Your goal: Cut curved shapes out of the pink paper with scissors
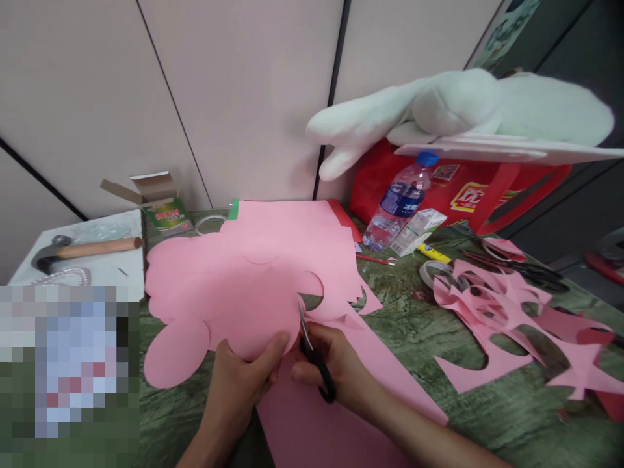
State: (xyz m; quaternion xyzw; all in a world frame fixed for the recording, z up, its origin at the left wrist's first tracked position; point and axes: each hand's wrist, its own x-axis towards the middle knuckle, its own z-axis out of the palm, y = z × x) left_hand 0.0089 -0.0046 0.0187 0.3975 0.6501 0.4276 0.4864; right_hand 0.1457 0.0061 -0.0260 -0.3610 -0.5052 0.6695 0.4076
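Observation:
My left hand (244, 377) pinches the lower edge of a pink paper (263, 305) with a rounded outline, its thumb lying on top. In my right hand (336, 364) is a pair of scissors (310, 344) with black handles, its blades pointing away from me at the paper's right edge. Fingers partly hide the handles, and I cannot tell how far the blades are apart. A pink paper oval (176, 354) lies left of my left hand. Under both hands stretches a long pink sheet (336, 416). More pink paper (292, 224) with scalloped edges lies beyond them.
Pink paper scraps (507, 325) cover the table's right side. At the back stand a water bottle (402, 201), a small carton (418, 231) and a red bag (370, 175) beneath a white plush toy (453, 104). A hammer (92, 248) rests on a white board (131, 227) at left.

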